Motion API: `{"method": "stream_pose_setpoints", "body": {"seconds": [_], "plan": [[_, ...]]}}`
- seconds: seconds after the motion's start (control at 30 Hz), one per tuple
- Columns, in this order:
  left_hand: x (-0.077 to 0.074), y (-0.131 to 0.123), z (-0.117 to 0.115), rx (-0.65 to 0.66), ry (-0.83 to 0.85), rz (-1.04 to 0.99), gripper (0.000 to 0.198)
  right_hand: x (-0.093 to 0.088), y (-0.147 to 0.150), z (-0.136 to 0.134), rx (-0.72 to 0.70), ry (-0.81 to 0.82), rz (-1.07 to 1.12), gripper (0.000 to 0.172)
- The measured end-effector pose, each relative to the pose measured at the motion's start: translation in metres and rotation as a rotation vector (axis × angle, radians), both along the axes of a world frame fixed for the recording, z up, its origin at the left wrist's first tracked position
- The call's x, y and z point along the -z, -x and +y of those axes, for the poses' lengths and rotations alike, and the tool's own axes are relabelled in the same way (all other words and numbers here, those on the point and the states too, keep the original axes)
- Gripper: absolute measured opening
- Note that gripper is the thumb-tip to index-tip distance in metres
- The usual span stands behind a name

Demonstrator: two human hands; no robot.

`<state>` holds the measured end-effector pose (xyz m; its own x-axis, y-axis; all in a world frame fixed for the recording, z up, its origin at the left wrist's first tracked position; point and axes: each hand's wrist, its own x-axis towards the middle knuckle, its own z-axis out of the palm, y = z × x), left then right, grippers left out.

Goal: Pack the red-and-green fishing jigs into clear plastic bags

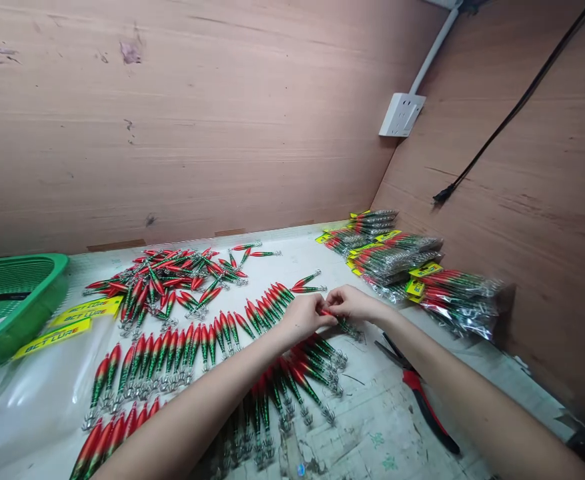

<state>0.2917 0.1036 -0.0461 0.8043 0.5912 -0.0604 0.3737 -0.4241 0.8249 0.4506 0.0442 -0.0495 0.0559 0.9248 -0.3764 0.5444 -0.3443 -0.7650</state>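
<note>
The person's bare forearms (207, 407) come in from the bottom edge, nearest the camera, reaching across a worn, whitish tabletop (362, 427). The left hand (299, 315) and right hand (353, 303) meet over it, fingertips pinched close together on one slender red-and-green lure with silvery hooks (346, 327); its red end is at the fingers and its hooked end points down to the right. Similar loose red-and-green lures (172, 353) lie in rows below and left of the hands, partly hidden by the left forearm, with a jumbled heap of lures (172, 277) behind. Near the right forearm lie black-jawed pliers with red-and-black handles (413, 381). Clear plastic packs of lures with yellow labels (397, 260) are piled beyond the right hand. At far left, clear plastic bags with yellow "BCT LURE" headers (57, 373) lie beside a green perforated plastic basket (55, 283).
</note>
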Motion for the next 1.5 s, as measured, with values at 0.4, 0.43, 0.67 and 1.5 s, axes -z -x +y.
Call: {"method": "stream_pose_setpoints", "body": {"seconds": [0.4, 0.43, 0.67, 1.5], "plan": [[-0.019, 0.034, 0.026, 0.193, -0.538, 0.166, 0.011, -0.019, 0.019, 0.007, -0.067, -0.041, -0.312, 0.018], [-0.022, 0.039, 0.040, 0.117, -0.567, 0.185, 0.016, -0.025, 0.019, 0.016, -0.062, -0.086, -0.368, 0.017], [-0.032, 0.052, 0.154, -0.192, -0.706, 0.360, 0.025, -0.038, 0.024, 0.083, -0.162, -0.156, -0.702, 0.018], [-0.058, 0.164, 0.129, -0.732, 0.326, -0.602, 0.056, -0.023, 0.123, 0.234, -0.281, -0.475, -0.888, 0.027]]}}
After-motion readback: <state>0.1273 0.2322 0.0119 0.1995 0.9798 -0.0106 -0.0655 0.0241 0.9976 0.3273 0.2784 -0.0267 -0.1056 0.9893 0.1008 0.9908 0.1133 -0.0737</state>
